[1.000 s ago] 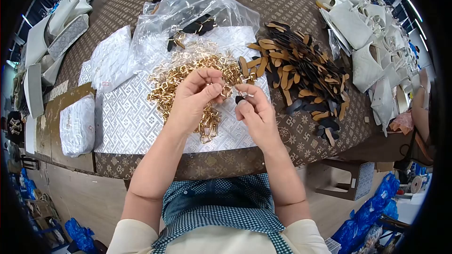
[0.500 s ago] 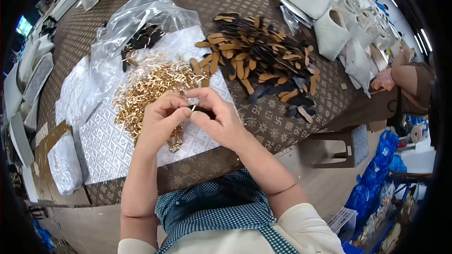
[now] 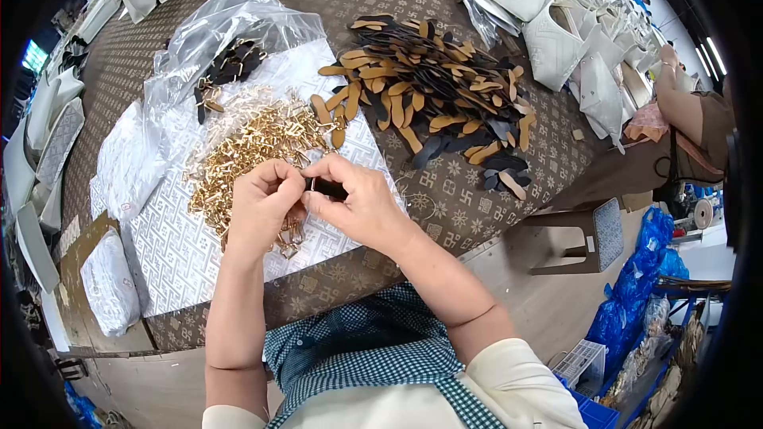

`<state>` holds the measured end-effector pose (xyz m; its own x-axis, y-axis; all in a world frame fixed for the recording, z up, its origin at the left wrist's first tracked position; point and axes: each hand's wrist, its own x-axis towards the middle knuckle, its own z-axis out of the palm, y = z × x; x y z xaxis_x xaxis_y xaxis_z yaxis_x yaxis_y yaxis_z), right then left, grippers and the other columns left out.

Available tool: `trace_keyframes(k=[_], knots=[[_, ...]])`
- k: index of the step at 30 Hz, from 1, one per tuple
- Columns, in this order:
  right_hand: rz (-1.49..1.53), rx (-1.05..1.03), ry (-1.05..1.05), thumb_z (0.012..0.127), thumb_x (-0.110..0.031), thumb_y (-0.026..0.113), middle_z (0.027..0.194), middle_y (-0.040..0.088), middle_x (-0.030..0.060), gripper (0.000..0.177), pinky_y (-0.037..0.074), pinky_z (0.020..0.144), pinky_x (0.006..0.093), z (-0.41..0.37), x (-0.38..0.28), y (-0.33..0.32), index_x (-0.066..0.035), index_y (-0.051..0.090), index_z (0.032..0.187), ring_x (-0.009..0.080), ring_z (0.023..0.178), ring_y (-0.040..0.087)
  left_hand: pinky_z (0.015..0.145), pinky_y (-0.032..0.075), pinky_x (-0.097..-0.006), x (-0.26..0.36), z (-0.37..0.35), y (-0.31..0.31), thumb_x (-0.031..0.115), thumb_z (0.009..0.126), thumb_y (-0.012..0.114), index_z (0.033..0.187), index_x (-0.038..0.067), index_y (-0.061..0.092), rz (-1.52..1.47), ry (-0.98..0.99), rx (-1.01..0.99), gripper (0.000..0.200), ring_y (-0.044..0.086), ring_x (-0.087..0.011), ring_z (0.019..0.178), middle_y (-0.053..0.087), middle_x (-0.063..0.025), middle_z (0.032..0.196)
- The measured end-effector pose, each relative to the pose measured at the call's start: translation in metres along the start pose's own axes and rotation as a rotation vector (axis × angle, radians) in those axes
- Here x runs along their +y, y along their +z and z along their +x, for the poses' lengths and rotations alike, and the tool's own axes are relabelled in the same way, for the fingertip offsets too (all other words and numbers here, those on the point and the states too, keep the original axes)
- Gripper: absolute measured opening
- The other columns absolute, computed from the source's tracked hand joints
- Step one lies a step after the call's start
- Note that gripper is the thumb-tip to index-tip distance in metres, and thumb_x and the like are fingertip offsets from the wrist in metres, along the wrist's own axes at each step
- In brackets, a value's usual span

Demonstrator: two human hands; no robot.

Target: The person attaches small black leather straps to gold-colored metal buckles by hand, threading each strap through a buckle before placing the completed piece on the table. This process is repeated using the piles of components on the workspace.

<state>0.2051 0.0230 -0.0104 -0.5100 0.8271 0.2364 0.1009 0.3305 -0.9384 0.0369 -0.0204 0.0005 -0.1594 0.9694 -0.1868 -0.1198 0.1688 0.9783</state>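
Between the fingertips of my right hand is a small black leather tab, pinched by thumb and forefinger. A bit of gold metal shows at the tab's left end. My left hand is closed in a pinch right beside that metal, and its fingertips hide whatever they grip. Just behind both hands lies a heap of small gold metal fittings on a white patterned sheet. A large pile of black and tan leather tabs spreads to the right of the sheet.
A clear plastic bag sits at the back, with several tabs bearing gold fittings on it. White bags are stacked at the right, near another person's arm. A stool stands beside the patterned table.
My hands have shifted slightly left, and the tab has moved with them. The left fingers are now drawn into a tighter pinch beside the gold metal. The whole view has shifted a little.
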Motion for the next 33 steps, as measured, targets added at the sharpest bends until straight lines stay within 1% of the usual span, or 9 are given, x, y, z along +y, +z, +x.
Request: trace_keyframes(k=[6,15,18,20,21,24,27,32,33], knots=[[-0.028,0.097,0.029,0.079,-0.013,0.075,0.077,0.067,0.0041,0.023,0.050,0.064,0.0243,0.000,-0.002,0.001,0.000,0.062,0.093,0.0064,0.069,0.060,0.059,0.047,-0.0202,0.000,-0.002,0.003,0.005,0.090,0.060,0.084,0.001,0.063,0.033,0.109,-0.001,0.007,0.056,-0.0044,0.065,0.062,0.0006,0.075],[-0.052,0.086,0.081,0.081,-0.014,0.070,0.077,0.067,0.0100,0.018,0.051,0.061,0.0291,0.000,-0.001,-0.002,-0.002,0.062,0.091,0.0151,0.064,0.064,0.066,0.052,-0.0241,-0.006,0.001,0.001,0.004,0.090,0.056,0.087,0.002,0.061,-0.032,0.086,-0.019,0.006,0.059,-0.0073,0.072,0.065,-0.0026,0.085],[-0.079,0.066,0.027,0.083,-0.012,0.069,0.080,0.067,0.0075,0.025,0.051,0.064,0.0274,0.000,0.002,-0.001,0.000,0.062,0.103,0.0115,0.068,0.062,0.065,0.052,-0.0240,-0.007,0.003,-0.001,0.008,0.093,0.058,0.087,0.003,0.060,-0.071,0.071,-0.021,0.008,0.060,-0.0077,0.071,0.064,-0.0025,0.083],[-0.231,0.100,-0.068,0.083,-0.019,0.070,0.090,0.069,0.0133,0.042,0.053,0.065,0.0333,-0.001,0.001,-0.001,-0.004,0.060,0.121,0.0234,0.068,0.066,0.064,0.053,-0.0238,-0.004,0.006,0.000,0.010,0.094,0.058,0.086,0.003,0.060,-0.085,0.025,0.009,0.011,0.061,-0.0083,0.068,0.064,-0.0023,0.081],[-0.355,0.129,-0.180,0.083,-0.022,0.070,0.104,0.066,0.0182,0.059,0.053,0.077,0.0371,-0.003,0.004,-0.003,-0.003,0.050,0.136,0.0297,0.086,0.065,0.063,0.054,-0.0244,-0.006,0.011,-0.004,0.012,0.095,0.058,0.088,0.004,0.060,-0.128,0.032,0.003,0.010,0.065,-0.0109,0.070,0.066,-0.0042,0.082],[-0.372,0.274,-0.322,0.085,-0.023,0.070,0.125,0.057,0.0211,0.063,0.047,0.093,0.0414,-0.013,0.001,-0.023,0.000,0.047,0.138,0.0348,0.111,0.055,0.075,0.057,-0.0307,0.004,0.026,-0.010,0.016,0.099,0.056,0.102,0.000,0.057,-0.221,0.156,0.211,0.016,0.070,-0.0189,0.084,0.068,-0.0115,0.095],[-0.522,0.533,-0.216,0.086,-0.019,0.069,0.131,0.054,0.0187,0.055,0.041,0.102,0.0417,-0.039,0.005,-0.071,0.001,0.051,0.134,0.0325,0.120,0.049,0.106,0.041,-0.0348,0.017,0.040,-0.024,0.024,0.102,0.053,0.137,-0.001,0.046,-0.229,0.414,0.365,0.044,0.050,-0.0219,0.129,0.053,-0.0139,0.136],[-0.838,0.741,0.317,0.092,-0.022,0.064,0.150,0.032,0.0204,0.062,0.036,0.107,0.0453,-0.077,0.025,-0.136,-0.003,0.038,0.145,0.0377,0.137,0.029,0.111,0.034,-0.0371,0.002,0.036,-0.038,0.024,0.098,0.058,0.143,-0.001,0.042,0.178,0.477,0.429,0.054,0.041,-0.0254,0.136,0.047,-0.0162,0.145],[-0.875,0.713,0.471,0.093,-0.026,0.062,0.153,0.027,0.0209,0.065,0.038,0.107,0.0459,-0.080,0.025,-0.140,-0.004,0.035,0.147,0.0389,0.139,0.026,0.106,0.039,-0.0354,0.003,0.029,-0.032,0.021,0.097,0.060,0.139,0.000,0.048,0.260,0.487,0.416,0.049,0.050,-0.0245,0.127,0.051,-0.0151,0.139]])
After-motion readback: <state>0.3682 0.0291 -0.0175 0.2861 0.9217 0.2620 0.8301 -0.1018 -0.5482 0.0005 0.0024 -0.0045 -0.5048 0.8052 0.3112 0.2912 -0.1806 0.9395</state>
